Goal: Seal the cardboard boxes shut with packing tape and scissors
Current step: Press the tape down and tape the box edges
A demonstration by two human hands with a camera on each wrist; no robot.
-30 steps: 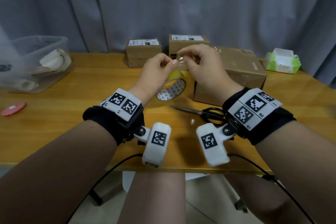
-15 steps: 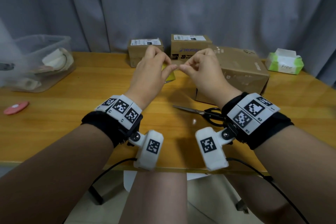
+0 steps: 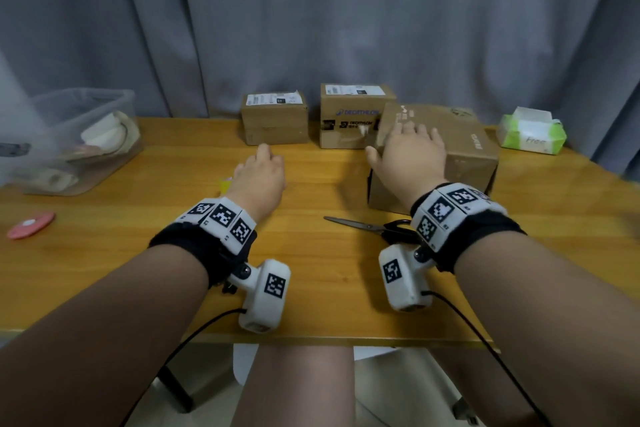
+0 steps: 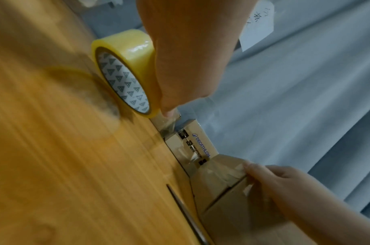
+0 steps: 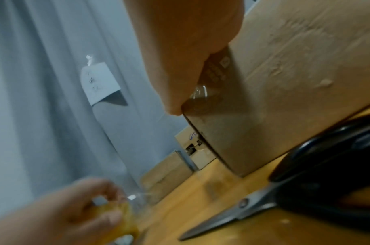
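At the centre of the head view, both forearms reach forward over the wooden table [image 3: 138,253]. The left hand [image 3: 258,177] sits low near the tabletop, its fingers [image 4: 169,92] curled round the tape roll [image 4: 125,69], which stands on edge on the wood. A clear strip of tape [image 4: 186,149] runs from the roll toward the large cardboard box [image 3: 464,149] right of centre. The right hand [image 3: 408,152] lies palm-down on that box's near left top corner, fingers straight and spread, pressing the tape end onto the cardboard. Scissors [image 3: 367,227] lie closed on the table just in front of the box, beside the right wrist. Two smaller boxes [image 3: 275,118] stand at the back edge, against the grey curtain [image 3: 311,10].

Half a second ago both hands were raised together at mid-frame, pinching the tape end between their fingertips; now they have separated, the left dropping to the table with the roll and the right moving onto the box.
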